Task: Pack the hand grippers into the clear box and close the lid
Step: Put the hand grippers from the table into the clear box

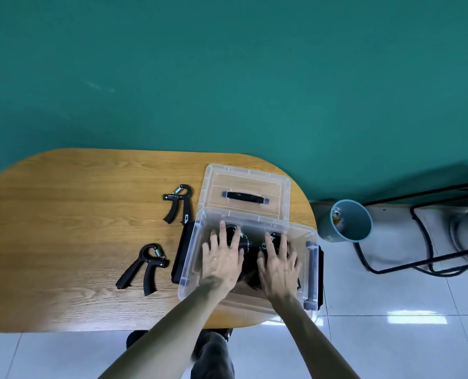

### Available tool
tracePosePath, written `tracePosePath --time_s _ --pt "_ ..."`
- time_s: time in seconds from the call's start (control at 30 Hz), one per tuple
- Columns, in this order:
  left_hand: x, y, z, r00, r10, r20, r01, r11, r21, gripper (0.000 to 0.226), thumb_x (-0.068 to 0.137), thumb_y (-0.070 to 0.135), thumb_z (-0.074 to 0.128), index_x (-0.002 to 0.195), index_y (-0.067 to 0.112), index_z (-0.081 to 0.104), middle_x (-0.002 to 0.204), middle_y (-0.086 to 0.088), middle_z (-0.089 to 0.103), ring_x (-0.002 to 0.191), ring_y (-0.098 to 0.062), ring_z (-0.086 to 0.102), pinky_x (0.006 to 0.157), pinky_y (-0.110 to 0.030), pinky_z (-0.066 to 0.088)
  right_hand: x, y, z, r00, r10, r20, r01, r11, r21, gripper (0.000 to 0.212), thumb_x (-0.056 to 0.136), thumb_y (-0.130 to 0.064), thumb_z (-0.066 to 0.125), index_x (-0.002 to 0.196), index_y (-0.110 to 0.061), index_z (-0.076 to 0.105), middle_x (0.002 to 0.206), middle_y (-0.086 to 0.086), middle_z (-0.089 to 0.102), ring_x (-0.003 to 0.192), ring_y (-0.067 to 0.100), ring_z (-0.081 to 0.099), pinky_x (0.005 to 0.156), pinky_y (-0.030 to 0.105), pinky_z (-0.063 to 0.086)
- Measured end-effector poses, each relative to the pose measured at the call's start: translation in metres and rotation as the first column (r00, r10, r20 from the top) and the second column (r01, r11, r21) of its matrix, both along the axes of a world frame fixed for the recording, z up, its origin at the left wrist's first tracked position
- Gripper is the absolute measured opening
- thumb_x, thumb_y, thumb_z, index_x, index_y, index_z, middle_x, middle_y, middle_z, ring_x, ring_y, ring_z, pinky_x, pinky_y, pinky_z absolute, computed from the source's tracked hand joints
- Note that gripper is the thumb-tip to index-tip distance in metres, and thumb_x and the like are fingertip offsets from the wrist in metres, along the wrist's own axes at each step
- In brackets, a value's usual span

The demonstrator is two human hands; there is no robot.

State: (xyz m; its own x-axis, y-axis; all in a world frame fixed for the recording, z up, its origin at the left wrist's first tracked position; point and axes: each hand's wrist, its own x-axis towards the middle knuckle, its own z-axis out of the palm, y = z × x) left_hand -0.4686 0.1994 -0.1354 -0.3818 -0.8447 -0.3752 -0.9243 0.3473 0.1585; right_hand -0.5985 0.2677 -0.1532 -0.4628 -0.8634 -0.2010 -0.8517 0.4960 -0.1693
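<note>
The clear box (pixel 191 250) stands open on the right end of the wooden table (pixel 77 214). Its clear lid (pixel 279 184), with a black handle, lies flat just behind it. Both my hands are inside the box with fingers spread. My left hand (pixel 221 258) rests flat on one black hand gripper (pixel 246 244). My right hand (pixel 278 265) lies over another hand gripper (pixel 273 237); both are largely hidden by the hands. Two more black hand grippers lie on the table left of the box, one far (pixel 179 202), one near (pixel 145 265).
Black latches hang on the box's left side (pixel 182 253) and right side (pixel 320 274). A grey-blue bin (pixel 344 221) stands on the tiled floor right of the table, beside a black metal frame (pixel 418 242). A green wall runs behind.
</note>
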Motion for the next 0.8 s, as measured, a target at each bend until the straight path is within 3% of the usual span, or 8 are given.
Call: tracePosePath --time_s 0.1,0.2,0.3,0.57,0.8 --pt "0.015 -0.003 0.015 0.998 -0.054 -0.026 0.053 0.998 -0.026 0.056 0.108 0.043 0.022 0.16 0.023 0.014 0.165 -0.013 0.023 0.146 -0.032 0.028 0.115 -0.048 0.028 0.013 -0.006 0.012 0.999 -0.017 -0.033 0.015 0.998 -0.061 0.051 0.095 -0.037 0.051 0.145 -0.029 0.042 0.152 0.015 0.041 0.128 0.039 0.046 0.097 0.053 0.042" --pt "0.037 -0.006 0.03 0.995 -0.088 -0.047 0.084 0.993 -0.089 0.055 0.107 0.042 0.021 0.158 0.021 0.022 0.158 -0.008 0.036 0.14 -0.027 0.033 0.109 -0.044 0.031 0.033 -0.011 0.027 0.999 -0.017 -0.05 0.012 0.995 -0.095 0.045 0.096 -0.037 0.05 0.139 -0.026 0.048 0.149 0.016 0.044 0.124 0.04 0.049 0.094 0.052 0.045" --pt "0.063 -0.01 0.042 0.993 -0.093 -0.075 0.082 0.987 -0.139 0.054 0.107 0.041 0.019 0.157 0.02 0.025 0.154 -0.007 0.039 0.135 -0.026 0.036 0.105 -0.042 0.033 0.056 -0.015 0.042 0.997 0.012 -0.078 -0.021 0.993 -0.116 0.045 0.094 -0.033 0.058 0.137 -0.024 0.05 0.147 0.018 0.045 0.123 0.042 0.05 0.092 0.053 0.047" --pt "0.148 -0.034 0.067 0.98 -0.072 -0.185 0.038 0.982 -0.184 0.054 0.108 0.042 0.02 0.157 0.019 0.022 0.146 -0.012 0.048 0.118 -0.029 0.057 0.093 -0.043 0.05 0.131 -0.041 0.084 0.981 0.135 -0.137 -0.146 0.986 -0.078 0.042 0.1 -0.036 0.043 0.14 -0.026 0.041 0.154 0.017 0.035 0.115 0.041 0.052 0.083 0.051 0.052" --pt "0.219 -0.052 0.07 0.981 -0.025 -0.19 -0.009 0.984 -0.175 0.051 0.108 0.042 0.024 0.155 0.022 0.027 0.131 -0.008 0.06 0.107 -0.026 0.062 0.085 -0.04 0.053 0.2 -0.073 0.102 0.961 0.242 -0.137 -0.255 0.963 -0.085 0.046 0.102 -0.037 0.038 0.147 -0.028 0.031 0.158 0.016 0.025 0.106 0.036 0.056 0.076 0.044 0.056"
